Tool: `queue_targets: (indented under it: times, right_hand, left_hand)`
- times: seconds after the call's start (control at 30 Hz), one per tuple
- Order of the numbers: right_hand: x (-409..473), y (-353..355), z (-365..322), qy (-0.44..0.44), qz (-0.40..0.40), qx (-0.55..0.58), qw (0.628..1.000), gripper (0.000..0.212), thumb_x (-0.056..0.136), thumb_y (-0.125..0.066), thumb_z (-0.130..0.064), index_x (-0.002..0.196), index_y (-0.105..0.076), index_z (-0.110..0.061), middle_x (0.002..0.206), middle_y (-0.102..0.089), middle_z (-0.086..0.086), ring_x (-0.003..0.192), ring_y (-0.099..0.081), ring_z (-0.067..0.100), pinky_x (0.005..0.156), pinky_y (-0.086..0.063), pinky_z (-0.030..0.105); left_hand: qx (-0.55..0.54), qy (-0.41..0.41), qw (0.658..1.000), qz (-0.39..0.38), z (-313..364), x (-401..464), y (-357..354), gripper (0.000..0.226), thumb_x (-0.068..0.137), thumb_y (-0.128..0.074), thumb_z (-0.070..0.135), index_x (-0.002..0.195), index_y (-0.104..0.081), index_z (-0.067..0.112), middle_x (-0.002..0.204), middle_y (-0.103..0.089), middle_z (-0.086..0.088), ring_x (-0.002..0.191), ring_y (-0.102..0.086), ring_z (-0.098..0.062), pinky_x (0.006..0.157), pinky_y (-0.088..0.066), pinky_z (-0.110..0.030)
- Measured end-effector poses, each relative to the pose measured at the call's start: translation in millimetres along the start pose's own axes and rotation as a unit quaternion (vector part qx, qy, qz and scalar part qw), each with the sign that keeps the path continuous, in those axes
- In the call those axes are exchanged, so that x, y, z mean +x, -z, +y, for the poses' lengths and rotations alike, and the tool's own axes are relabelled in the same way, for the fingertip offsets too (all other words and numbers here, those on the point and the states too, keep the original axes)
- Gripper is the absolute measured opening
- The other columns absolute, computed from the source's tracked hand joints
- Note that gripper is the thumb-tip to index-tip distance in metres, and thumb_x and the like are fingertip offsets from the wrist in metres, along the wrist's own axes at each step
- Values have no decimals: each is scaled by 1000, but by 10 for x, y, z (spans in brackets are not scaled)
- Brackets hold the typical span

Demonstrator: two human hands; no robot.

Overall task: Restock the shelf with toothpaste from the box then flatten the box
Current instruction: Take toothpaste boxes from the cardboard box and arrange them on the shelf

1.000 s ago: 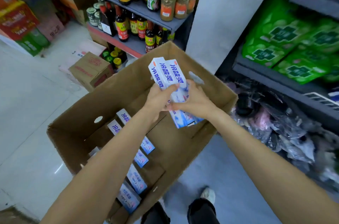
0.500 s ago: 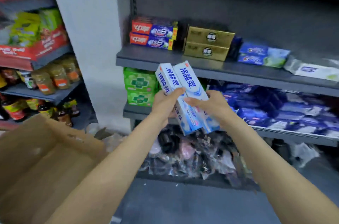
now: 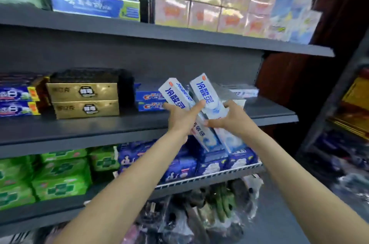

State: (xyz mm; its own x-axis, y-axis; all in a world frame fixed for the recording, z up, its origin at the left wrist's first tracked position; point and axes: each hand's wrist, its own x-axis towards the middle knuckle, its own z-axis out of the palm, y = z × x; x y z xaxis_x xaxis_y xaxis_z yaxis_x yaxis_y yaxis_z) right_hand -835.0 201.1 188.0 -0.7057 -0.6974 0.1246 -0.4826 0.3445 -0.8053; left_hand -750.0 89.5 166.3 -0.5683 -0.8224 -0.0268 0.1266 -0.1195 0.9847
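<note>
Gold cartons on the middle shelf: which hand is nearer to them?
Left. The left hand is just right of the gold cartons, gripping a toothpaste box; the right hand is further right.

Dark grey shelf (image 3: 123, 123) across mid-frame, carrying at far left blue toothpaste boxes (image 3: 17, 101), next two stacked gold boxes (image 3: 84, 100), then blue Crest boxes (image 3: 148, 101) at centre. White boxes (image 3: 242, 91) at centre right. Upper board (image 3: 139, 31) loaded with long blue boxes (image 3: 93, 1) and wrapped pale packs (image 3: 209, 1).

Glossy cardboard toothpaste cartons (image 3: 175, 93); matt grey shelf (image 3: 79, 129).
</note>
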Motion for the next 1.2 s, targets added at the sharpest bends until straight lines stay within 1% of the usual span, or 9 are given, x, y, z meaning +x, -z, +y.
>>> queue_targets:
  times: [0.2, 0.33, 0.43, 0.57, 0.67, 0.83, 0.93, 1.07, 1.2]
  right_hand:
    - [790, 799, 456, 20, 38, -78, 996, 63, 56, -89, -29, 104, -53, -11, 91, -66, -4, 80, -63, 11, 69, -50, 30]
    - [1261, 1360, 702, 34, 42, -144, 988, 56, 58, -89, -23, 97, -49, -14, 86, -58, -5, 81, -56, 14, 66, -42, 27]
    - [1633, 1720, 965, 40, 23, -188, 981, 57, 58, -89, -24, 98, -48, -15, 83, -53, -5, 83, -52, 18, 68, -39, 29]
    - [2174, 2120, 1255, 52, -8, -256, 965, 74, 59, -88, -31, 118, -54, -1, 113, -62, 13, 104, -57, 30, 88, -47, 34]
    - [2583, 2355, 1420, 69, -41, -286, 955, 78, 66, -84, -28, 130, -47, -1, 127, -56, 15, 102, -52, 20, 68, -38, 19]
    - [3275, 2640, 1784, 111, -10, -243, 963, 85, 68, -83, -31, 138, -40, -10, 135, -54, 11, 119, -53, 25, 87, -40, 26]
    - [3512, 2693, 1970, 148, -23, -225, 963, 67, 71, -81, -31, 126, -50, -10, 112, -62, 7, 101, -59, 22, 70, -33, 20]
    - [3662, 2722, 2133, 196, -61, -218, 954, 53, 71, -81, -29, 116, -58, -14, 105, -62, 0, 89, -53, 13, 65, -28, 17]
    - [3737, 2744, 2245, 208, -74, -182, 958, 49, 72, -79, -30, 117, -61, -18, 105, -63, -6, 93, -57, 12, 63, -32, 13]
  left_hand:
    - [-49, -11, 998, -42, -18, 774, -1005, 76, 66, -80, 47, 111, -26, 20, 101, -64, 3, 96, -67, -19, 74, -59, -44]
    - [-44, -76, 996, -6, 63, 1244, -1345, 102, 72, -81, 30, 143, -7, 30, 98, -63, 5, 102, -58, -15, 97, -48, -40]
    - [55, -72, 993, -78, 113, 1610, -1522, 123, 59, -87, 35, 143, 1, 48, 143, -44, -7, 127, -47, -21, 107, -39, -45]
    - [237, -119, 955, -131, 67, 1889, -1900, 86, 70, -82, 24, 141, -34, 31, 135, -52, -3, 124, -50, -21, 106, -40, -38]
    - [278, -134, 942, -131, -51, 2080, -2266, 41, 75, -78, 14, 109, -56, 17, 105, -64, -1, 102, -60, -19, 92, -47, -33]
    - [290, -129, 948, -36, -293, 2524, -2781, 37, 75, -79, 20, 101, -54, 13, 103, -64, -10, 95, -61, -22, 83, -48, -32]
    - [316, -108, 943, -2, -384, 2681, -3013, 43, 74, -79, 21, 107, -55, 7, 111, -63, -14, 104, -62, -27, 85, -49, -33]
    - [417, -132, 899, 6, -440, 2754, -3257, 44, 76, -78, 27, 110, -58, 7, 111, -62, -6, 103, -59, -20, 73, -40, -22]
    - [574, -116, 811, 28, -492, 2750, -3249, 48, 80, -71, 43, 114, -59, 10, 120, -60, -7, 114, -54, -27, 90, -43, -32]
